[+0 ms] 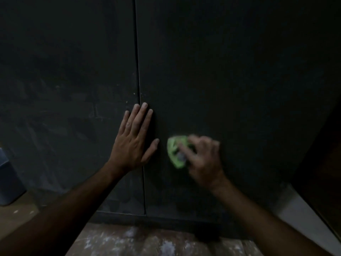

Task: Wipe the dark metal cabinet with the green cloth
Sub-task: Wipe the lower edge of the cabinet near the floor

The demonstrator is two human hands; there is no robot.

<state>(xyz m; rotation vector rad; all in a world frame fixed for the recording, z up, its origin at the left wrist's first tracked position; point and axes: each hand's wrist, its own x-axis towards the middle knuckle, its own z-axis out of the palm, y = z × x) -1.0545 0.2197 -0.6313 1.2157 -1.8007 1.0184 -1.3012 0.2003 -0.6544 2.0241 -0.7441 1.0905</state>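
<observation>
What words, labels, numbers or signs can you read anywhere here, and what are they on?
None can be read. The dark metal cabinet shows only smudges and scuffs, no lettering. The green cloth in the right hand is motion-blurred and shows no print. The grey bin at the left edge shows no label.

Bare cabinet above (left hand beside)

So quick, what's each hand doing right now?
Left hand: open, fingers straight, flat against the dark metal cabinet across the door seam.
Right hand: gripping the green cloth against the cabinet door; blurred.
</observation>
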